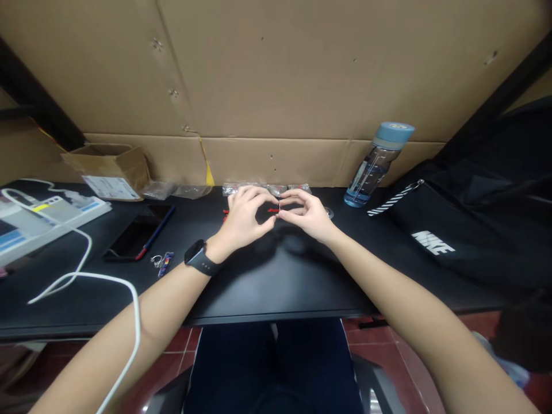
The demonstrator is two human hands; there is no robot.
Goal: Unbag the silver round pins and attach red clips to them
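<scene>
My left hand [250, 215] and my right hand [307, 215] meet above the black desk, fingertips nearly touching. Fingers and thumb of each curve round in a pinch. Between the fingertips is a thin, pale, upright piece [279, 206], too small to name; it seems to be gripped from both sides. Just behind it shows a bit of red cord-like material [273, 210]. More red stuff [225, 214] peeks out left of my left hand, mostly hidden. Beyond my fingers lie small clear plastic packets [278, 190]. A round shiny thing [330, 213] is partly covered by my right hand.
To the right stand a blue-lidded water bottle [379, 164] and a black bag [470, 213]. On the left are a phone [140, 233], a keyring [165, 263], a cardboard box [110, 169] and a power strip [52, 221]. A white cable [133, 299] crosses before my left forearm.
</scene>
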